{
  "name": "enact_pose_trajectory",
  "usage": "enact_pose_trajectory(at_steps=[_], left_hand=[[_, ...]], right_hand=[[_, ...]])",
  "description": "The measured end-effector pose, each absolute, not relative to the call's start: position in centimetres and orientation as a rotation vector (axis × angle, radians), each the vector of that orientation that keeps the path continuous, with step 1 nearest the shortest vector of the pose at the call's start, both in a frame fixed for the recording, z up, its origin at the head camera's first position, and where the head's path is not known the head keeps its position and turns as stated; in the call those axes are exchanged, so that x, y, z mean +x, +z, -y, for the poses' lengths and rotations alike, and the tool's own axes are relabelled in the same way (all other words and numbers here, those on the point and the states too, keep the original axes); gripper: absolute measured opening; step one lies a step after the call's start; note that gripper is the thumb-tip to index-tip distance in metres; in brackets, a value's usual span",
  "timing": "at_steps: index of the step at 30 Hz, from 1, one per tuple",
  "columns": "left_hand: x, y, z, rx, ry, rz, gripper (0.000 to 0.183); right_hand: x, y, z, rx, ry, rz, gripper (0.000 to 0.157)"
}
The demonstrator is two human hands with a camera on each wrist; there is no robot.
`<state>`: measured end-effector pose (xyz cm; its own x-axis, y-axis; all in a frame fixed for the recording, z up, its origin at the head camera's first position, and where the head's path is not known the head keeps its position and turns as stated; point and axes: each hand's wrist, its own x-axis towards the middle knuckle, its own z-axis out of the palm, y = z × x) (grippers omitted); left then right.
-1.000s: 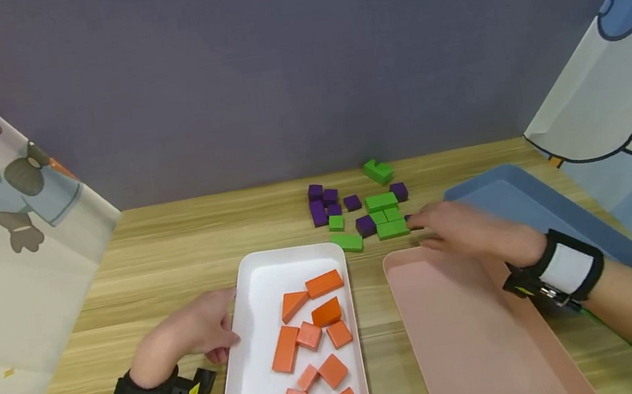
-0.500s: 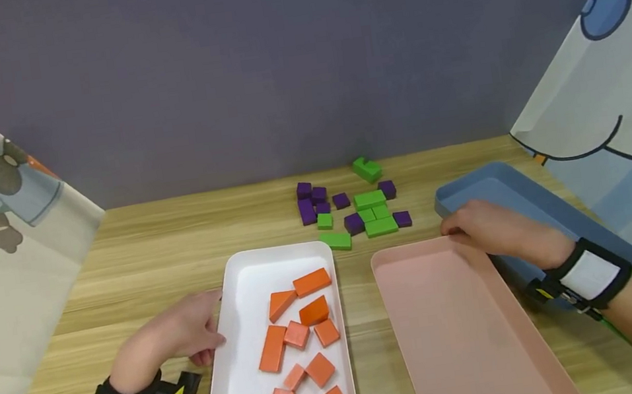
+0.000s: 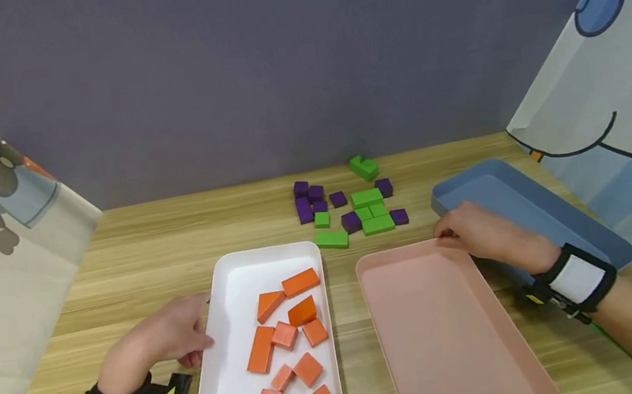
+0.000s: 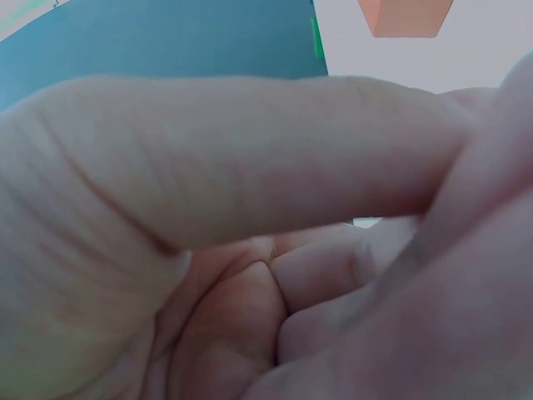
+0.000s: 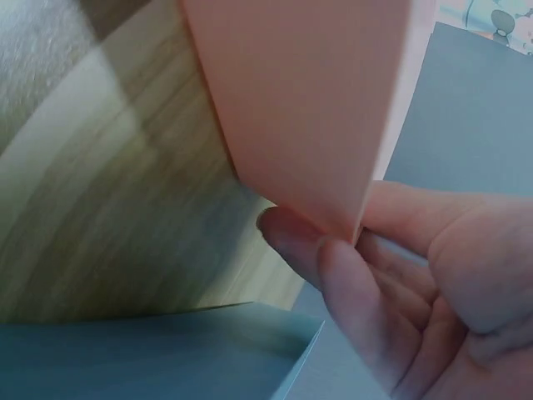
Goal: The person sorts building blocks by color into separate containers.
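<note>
My left hand (image 3: 174,329) grips the left rim of the white tray (image 3: 227,368), its thumb at the edge. Inside that tray lie several orange blocks (image 3: 260,349), including a triangle and a round one. In the left wrist view, curled fingers (image 4: 250,158) fill most of the picture. On the other side, my right hand (image 3: 476,229) pinches the far right corner of the pink tray (image 3: 427,315), which holds nothing. The right wrist view shows the thumb on one side of the pink tray's wall (image 5: 308,108) and fingertips (image 5: 287,237) on the other.
Behind the trays, several purple blocks (image 3: 304,210) and green blocks (image 3: 377,224) lie loosely grouped on the wooden table (image 3: 153,238). A blue tray (image 3: 507,192) sits at the right, partly behind my right forearm. A dark grey panel (image 3: 287,67) stands at the back.
My right hand has moved from beside the purple and green blocks to the pink tray's corner and taken hold of it. Both the white and pink trays have shifted slightly left.
</note>
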<state>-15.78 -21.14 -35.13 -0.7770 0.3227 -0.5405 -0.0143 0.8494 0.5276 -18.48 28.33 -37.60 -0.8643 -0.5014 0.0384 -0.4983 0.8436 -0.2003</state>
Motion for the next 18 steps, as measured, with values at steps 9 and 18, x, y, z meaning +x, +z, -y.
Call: enact_pose_trajectory(at_steps=[9,18], left_hand=[[-15.7,-35.1,22.1,0.181,0.684,-2.381,0.076],[-15.5,-35.2,23.7,0.2,0.718,-2.379,0.077]], right_hand=[[-16.6,-36.4,-28.7,-0.401,-0.496,-2.736,0.017],[-14.7,-36.3,-28.4,-0.205,-0.64,-2.615,0.015]])
